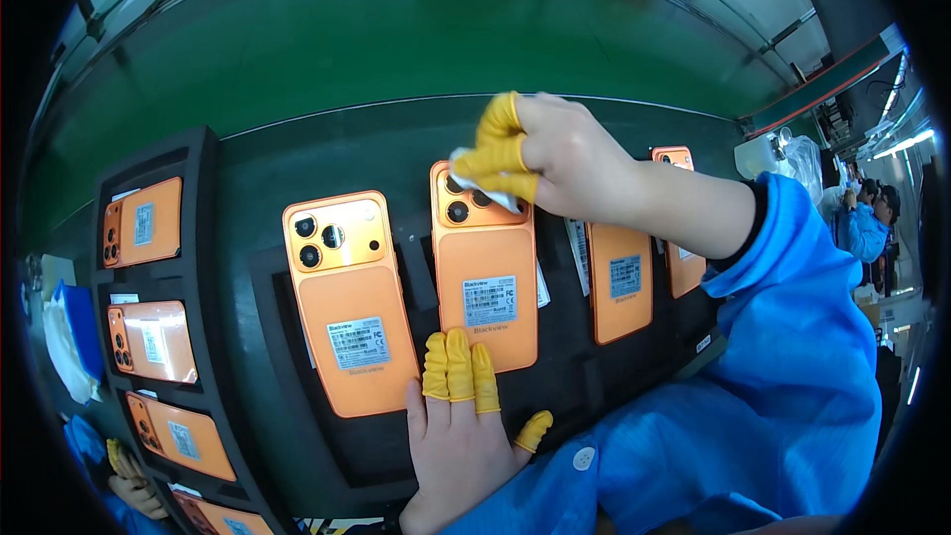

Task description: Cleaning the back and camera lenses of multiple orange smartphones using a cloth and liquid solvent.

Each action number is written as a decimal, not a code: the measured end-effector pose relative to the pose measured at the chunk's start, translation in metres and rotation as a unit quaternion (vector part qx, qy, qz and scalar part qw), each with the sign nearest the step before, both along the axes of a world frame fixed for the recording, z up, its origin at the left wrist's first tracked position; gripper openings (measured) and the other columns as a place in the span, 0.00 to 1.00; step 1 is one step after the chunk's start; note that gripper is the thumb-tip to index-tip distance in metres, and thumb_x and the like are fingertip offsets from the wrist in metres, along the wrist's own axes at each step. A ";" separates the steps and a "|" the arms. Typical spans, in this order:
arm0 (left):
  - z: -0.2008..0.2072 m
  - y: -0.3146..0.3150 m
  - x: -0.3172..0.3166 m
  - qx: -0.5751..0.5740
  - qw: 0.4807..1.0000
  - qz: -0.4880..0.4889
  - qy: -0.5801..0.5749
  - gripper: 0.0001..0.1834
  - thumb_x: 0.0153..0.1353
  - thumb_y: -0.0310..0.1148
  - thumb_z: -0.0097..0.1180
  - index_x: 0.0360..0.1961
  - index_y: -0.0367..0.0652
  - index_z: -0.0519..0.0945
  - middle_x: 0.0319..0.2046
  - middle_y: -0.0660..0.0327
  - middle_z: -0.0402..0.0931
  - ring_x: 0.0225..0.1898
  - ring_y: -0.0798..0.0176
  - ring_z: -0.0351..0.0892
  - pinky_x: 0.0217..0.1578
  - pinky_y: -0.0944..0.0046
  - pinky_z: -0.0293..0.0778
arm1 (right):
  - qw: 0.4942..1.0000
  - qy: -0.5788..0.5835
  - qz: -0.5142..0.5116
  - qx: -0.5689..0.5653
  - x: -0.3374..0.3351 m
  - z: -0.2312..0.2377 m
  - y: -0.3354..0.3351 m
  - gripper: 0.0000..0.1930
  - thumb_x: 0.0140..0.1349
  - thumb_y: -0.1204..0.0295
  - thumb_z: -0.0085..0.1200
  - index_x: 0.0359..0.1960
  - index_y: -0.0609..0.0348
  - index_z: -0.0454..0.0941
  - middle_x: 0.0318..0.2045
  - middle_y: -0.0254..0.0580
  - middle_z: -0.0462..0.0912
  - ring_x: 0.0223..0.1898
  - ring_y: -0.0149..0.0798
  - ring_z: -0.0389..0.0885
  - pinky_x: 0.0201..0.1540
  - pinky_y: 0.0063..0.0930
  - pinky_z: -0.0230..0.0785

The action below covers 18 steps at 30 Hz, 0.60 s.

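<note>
You are seeing bright, fairly even light over the middle tray (pixel 567 376). Well right of that tray, white strip lights (pixel 903 146) are glowing; left of it, a phone (pixel 154 340) is catching glare. Straight edges are bowing outward around it.

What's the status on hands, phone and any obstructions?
Left hand: fingers over lower end of orange smartphone. Right hand: holding white wipe at its camera block. In the way: right hand and wipe partly hide that block.
</note>
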<state>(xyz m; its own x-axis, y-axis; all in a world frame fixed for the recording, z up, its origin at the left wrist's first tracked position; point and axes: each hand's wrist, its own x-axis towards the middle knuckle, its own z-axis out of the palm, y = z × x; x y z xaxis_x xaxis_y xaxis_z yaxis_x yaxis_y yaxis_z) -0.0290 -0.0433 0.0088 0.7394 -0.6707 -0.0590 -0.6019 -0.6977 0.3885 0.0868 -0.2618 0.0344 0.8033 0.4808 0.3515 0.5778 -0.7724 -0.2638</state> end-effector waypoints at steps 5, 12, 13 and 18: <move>0.001 0.000 0.001 -0.002 1.000 0.000 0.004 0.40 0.44 0.55 0.52 0.50 0.31 0.65 0.55 0.46 0.56 0.57 0.48 0.53 0.53 0.48 0.52 | 0.998 -0.052 0.014 -0.038 -0.001 -0.010 0.005 0.09 0.44 0.72 0.55 0.29 0.53 0.80 0.27 0.37 0.71 0.26 0.37 0.70 0.30 0.28 0.63; 0.002 -0.001 0.001 0.009 1.000 -0.002 0.013 0.41 0.44 0.56 0.52 0.50 0.31 0.64 0.54 0.46 0.56 0.58 0.49 0.53 0.53 0.48 0.51 | 0.996 -0.007 0.061 -0.066 -0.008 0.005 0.002 0.12 0.41 0.74 0.58 0.31 0.53 0.79 0.25 0.34 0.71 0.26 0.35 0.69 0.30 0.27 0.61; 0.001 -0.001 0.001 0.004 1.000 0.003 0.013 0.41 0.44 0.56 0.52 0.50 0.31 0.64 0.54 0.46 0.56 0.58 0.49 0.54 0.53 0.48 0.51 | 0.996 -0.032 0.064 -0.054 -0.003 -0.007 0.008 0.12 0.41 0.74 0.58 0.32 0.53 0.79 0.25 0.34 0.72 0.26 0.35 0.69 0.30 0.26 0.61; 0.000 0.000 0.001 -0.001 1.000 0.002 0.006 0.41 0.43 0.55 0.52 0.51 0.31 0.64 0.54 0.46 0.57 0.57 0.49 0.54 0.52 0.48 0.52 | 0.995 -0.059 0.077 -0.030 -0.010 -0.017 0.012 0.13 0.41 0.73 0.58 0.32 0.50 0.80 0.27 0.33 0.72 0.24 0.35 0.67 0.30 0.25 0.60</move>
